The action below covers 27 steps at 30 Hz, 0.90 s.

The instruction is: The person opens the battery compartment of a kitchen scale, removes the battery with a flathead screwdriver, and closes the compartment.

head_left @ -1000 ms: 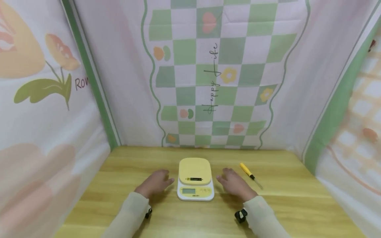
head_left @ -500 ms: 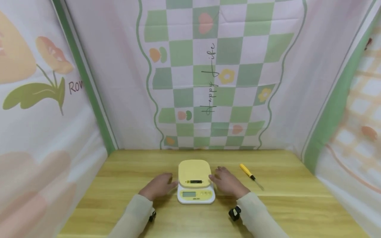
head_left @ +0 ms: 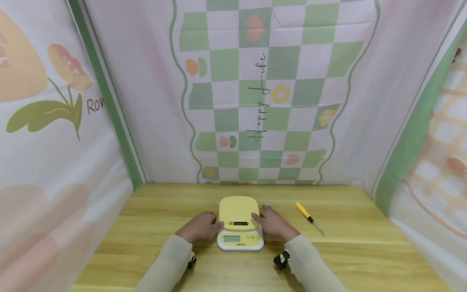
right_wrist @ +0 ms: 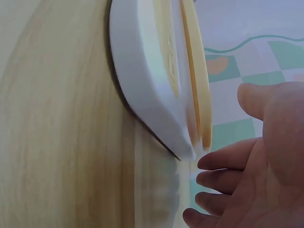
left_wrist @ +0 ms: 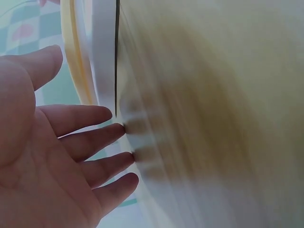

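Observation:
A kitchen scale (head_left: 238,210) with a yellow top plate and white base lies on the wooden table, its display facing the person. My left hand (head_left: 198,227) is at its left side, thumb at the plate's edge in the head view. In the left wrist view the left hand's fingers (left_wrist: 90,142) are extended, fingertips near the scale's base (left_wrist: 103,57). On the opposite side is my right hand (head_left: 274,224), its thumb over the plate's right edge. The right wrist view shows its relaxed fingers (right_wrist: 221,180) beside the scale's corner. Whether either hand touches the scale is unclear.
A screwdriver (head_left: 303,212) with a yellow and black handle lies on the table (head_left: 350,251), right of the right hand. Printed cloth (head_left: 160,121) hangs behind the table, with more cloth at the left and right.
Both hands have moved inward toward the scale, from standing apart on its two sides to being right at its edges. The view has shifted slightly; scale and screwdriver appear to stay in place.

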Each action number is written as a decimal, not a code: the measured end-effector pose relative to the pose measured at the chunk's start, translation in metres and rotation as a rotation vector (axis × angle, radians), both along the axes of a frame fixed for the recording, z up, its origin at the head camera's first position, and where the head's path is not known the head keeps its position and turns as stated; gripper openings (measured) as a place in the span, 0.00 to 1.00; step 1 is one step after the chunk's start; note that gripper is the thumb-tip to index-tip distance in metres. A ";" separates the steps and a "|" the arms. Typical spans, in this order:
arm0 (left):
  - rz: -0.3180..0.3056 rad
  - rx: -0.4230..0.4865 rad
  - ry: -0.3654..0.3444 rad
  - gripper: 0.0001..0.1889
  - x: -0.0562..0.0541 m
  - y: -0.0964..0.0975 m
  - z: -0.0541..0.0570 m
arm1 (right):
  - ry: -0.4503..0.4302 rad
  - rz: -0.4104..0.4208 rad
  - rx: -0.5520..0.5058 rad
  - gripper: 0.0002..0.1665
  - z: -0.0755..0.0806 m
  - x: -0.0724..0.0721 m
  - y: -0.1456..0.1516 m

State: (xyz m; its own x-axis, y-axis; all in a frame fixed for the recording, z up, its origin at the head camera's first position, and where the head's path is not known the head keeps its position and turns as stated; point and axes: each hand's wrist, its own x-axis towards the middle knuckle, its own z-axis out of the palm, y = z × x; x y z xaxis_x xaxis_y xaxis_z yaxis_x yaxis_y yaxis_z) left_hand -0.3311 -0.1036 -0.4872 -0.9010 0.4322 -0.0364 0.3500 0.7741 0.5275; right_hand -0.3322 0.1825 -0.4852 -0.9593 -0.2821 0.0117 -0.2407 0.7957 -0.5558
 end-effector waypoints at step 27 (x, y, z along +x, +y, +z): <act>0.019 0.036 -0.083 0.34 -0.005 0.009 -0.004 | 0.028 -0.024 -0.025 0.35 -0.016 -0.009 -0.007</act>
